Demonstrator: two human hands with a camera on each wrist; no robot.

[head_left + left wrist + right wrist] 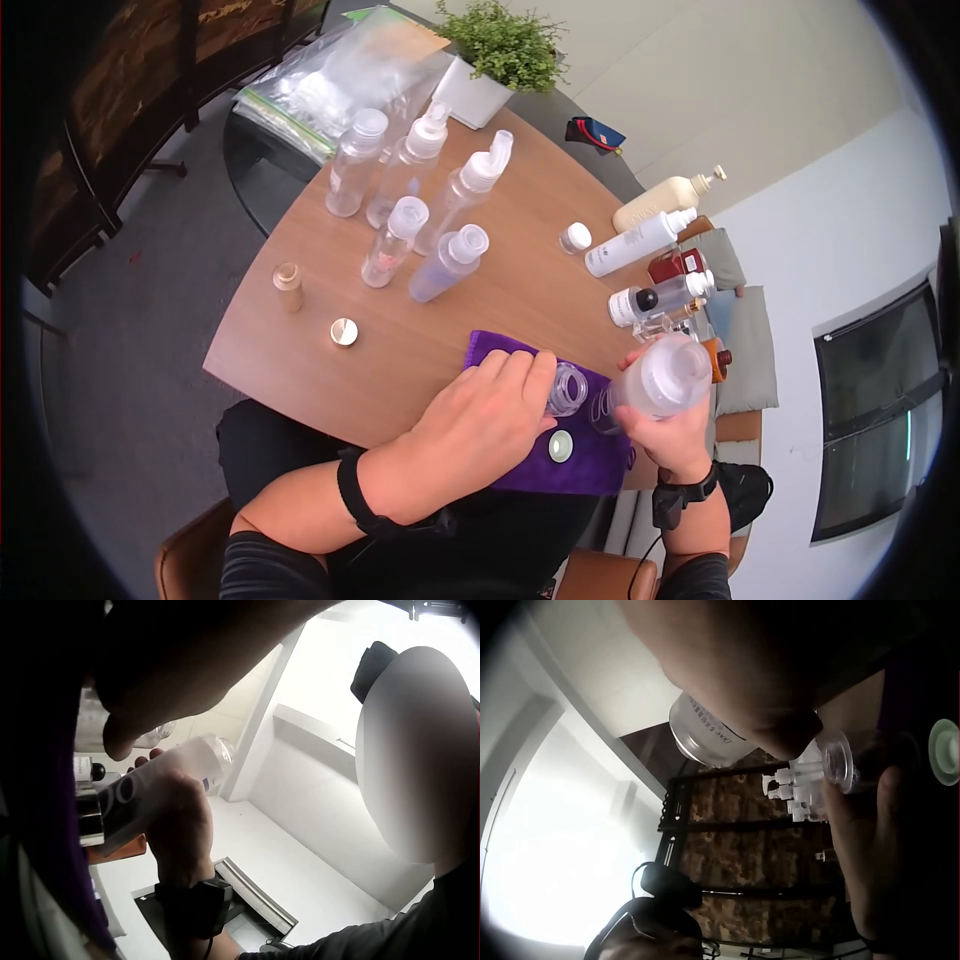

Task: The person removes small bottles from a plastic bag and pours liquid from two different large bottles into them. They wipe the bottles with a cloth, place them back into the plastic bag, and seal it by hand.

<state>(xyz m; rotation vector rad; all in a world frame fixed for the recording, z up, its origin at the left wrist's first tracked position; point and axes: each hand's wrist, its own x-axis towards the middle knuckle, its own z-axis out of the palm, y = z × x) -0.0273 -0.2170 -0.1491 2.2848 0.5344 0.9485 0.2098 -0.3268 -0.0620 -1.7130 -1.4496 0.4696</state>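
Head view: wooden table point(400, 385), purple cloth point(600, 462), pale wall point(820, 240); left grip point(485, 410) round clear jar point(569, 391), right grip point(670, 438) round translucent bottle point(664, 378).

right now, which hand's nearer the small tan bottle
Left. The left hand is right of the tan bottle; the right hand, gripping a frosted bottle, is farther right.

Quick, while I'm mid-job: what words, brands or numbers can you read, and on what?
"Dove": held bottle, right wrist view; the smaller characters beside it are too blurred.
Same bottle, left wrist view: large letters, too dim and partly hidden to quote surely.
White bottle: lettering too small.
Black-capped bottle: label too small.
Standing clear bottles: markings too faint.
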